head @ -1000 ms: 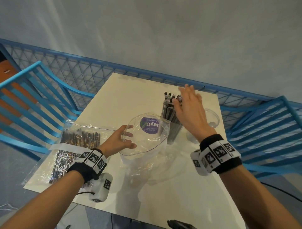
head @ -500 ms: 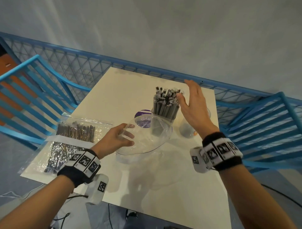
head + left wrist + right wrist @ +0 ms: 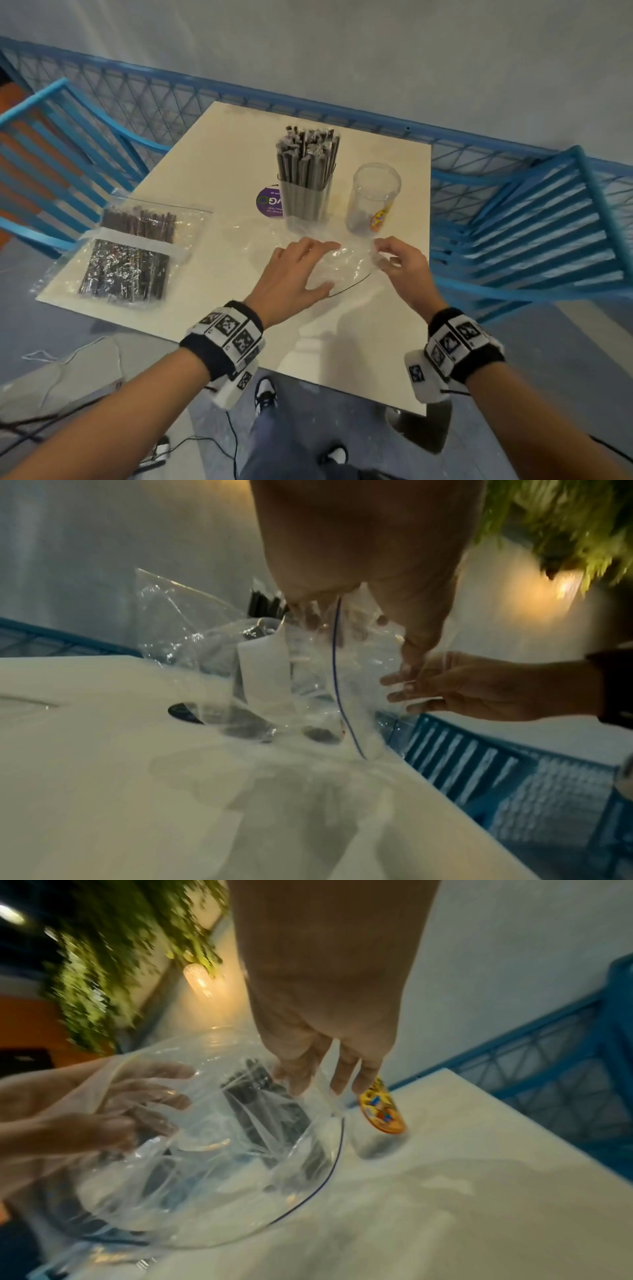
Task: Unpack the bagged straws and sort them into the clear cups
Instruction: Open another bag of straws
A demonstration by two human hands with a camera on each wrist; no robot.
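A clear cup [image 3: 305,202] packed with dark wrapped straws [image 3: 306,154] stands upright at the table's middle. An empty clear cup [image 3: 373,195] with a yellow sticker [image 3: 380,1110] stands just to its right. An emptied clear zip bag [image 3: 342,263] lies puffed up in front of both cups. My left hand [image 3: 301,267] rests on the bag with fingers spread and fairly straight. My right hand [image 3: 387,253] pinches the bag's right edge [image 3: 325,1096] between thumb and fingers. A second bag of straws [image 3: 130,253] lies sealed at the table's left.
A purple round sticker [image 3: 269,205] lies on the table [image 3: 359,359] beside the full cup. Blue slatted chairs [image 3: 531,233] flank the table on both sides, and a blue mesh railing [image 3: 171,99] runs behind it. Cables trail on the floor below.
The empty bag has come away from the straw-filled cup toward me. My right hand left the straws and took the bag's edge; my left hand shifted right onto the bag.
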